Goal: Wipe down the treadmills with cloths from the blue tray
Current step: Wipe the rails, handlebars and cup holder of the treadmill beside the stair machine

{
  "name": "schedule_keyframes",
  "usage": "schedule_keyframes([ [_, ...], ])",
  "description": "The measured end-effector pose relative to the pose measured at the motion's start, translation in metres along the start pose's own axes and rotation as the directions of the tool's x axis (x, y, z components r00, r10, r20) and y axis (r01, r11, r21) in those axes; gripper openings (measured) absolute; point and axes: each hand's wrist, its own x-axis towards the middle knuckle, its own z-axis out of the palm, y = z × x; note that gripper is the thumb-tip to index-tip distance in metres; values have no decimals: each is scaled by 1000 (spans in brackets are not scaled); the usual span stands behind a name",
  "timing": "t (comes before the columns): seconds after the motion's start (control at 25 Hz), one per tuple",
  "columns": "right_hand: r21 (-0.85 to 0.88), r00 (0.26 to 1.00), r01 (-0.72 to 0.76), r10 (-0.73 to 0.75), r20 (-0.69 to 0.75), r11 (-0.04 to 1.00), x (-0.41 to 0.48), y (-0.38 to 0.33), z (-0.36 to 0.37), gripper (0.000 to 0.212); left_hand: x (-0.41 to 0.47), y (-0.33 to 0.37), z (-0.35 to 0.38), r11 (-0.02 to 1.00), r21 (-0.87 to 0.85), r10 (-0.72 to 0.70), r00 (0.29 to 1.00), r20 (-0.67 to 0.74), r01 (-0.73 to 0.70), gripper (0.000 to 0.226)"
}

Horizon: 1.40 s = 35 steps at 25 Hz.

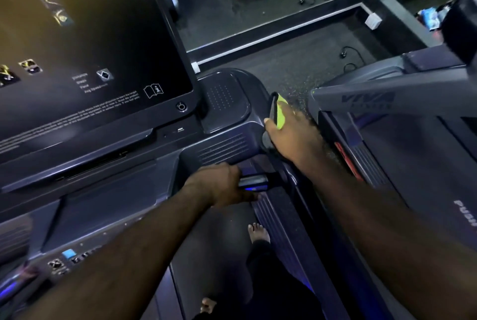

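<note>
I stand on a dark treadmill whose large black screen (85,43) fills the upper left. My right hand (291,136) grips a yellow and grey cloth (278,113) and presses it against the right edge of the console (224,103), beside the ribbed vent. My left hand (222,185) is wrapped around the short handlebar (254,181) that sticks out under the console, near a blue light. The blue tray is out of view.
A second treadmill (402,139) stands close on the right, its sloping grey upright marked with a logo. Grey carpet, loose cables (348,54) and a low ledge with white blocks lie ahead. My bare feet (258,233) are on the belt below.
</note>
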Motion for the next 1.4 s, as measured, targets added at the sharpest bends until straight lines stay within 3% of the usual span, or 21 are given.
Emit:
schedule_keyframes([
  [0.12, -394, 973, 117, -185, -138, 912, -68, -4, 24, 81, -16, 7, 5, 989, 146, 12, 989, -149, 10, 82],
  [0.2, -431, 953, 187, -269, -138, 883, -94, -4, 32, 82, -42, 3, 15, 962, 272, 75, 960, -269, 2, 80],
  [0.28, -275, 936, 255, -308, -171, 927, -118, -6, 29, 76, -78, -17, 36, 928, 372, 180, 899, -400, -20, 76],
  [0.4, 124, 902, 407, -377, -211, 905, -165, -37, 35, 76, -142, -70, 68, 945, 315, 278, 739, -613, -94, 55],
  [0.52, 218, 822, 566, -522, -229, 796, -210, -91, 52, 79, -201, -116, 100, 980, 181, 191, 610, -769, -78, 30],
  [0.64, 258, 768, 640, -599, -228, 723, -247, -145, 69, 81, -254, -148, 138, 1000, -11, 1, 501, -866, -21, 18],
  [0.88, 124, 651, 756, -758, -37, 643, -260, -200, 86, 80, -302, -183, 195, 949, -314, -268, 473, -840, -20, 21],
  [1.0, -14, 529, 849, -847, 59, 529, -248, -217, 90, 74, -304, -195, 209, 894, -440, -426, 456, -781, 82, 37],
  [1.08, -157, 460, 888, -844, 275, 432, -238, -231, 94, 73, -303, -200, 211, 848, -507, -520, 435, -735, 156, 45],
  [1.16, -249, 371, 924, -840, 396, 291, -228, -238, 102, 74, -297, -207, 216, 810, -553, -578, 421, -699, 194, 37],
  [1.24, -224, 302, 949, -846, 439, 223, -218, -249, 109, 75, -290, -213, 224, 761, -612, -636, 437, -636, 216, 50],
  [1.32, -155, 271, 963, -826, 494, 223, -209, -269, 117, 73, -284, -217, 229, 732, -632, -668, 454, -590, 256, 78],
  [1.4, -101, 241, 970, -821, 518, 221, -204, -293, 129, 72, -282, -220, 224, 711, -632, -690, 480, -542, 308, 89],
])
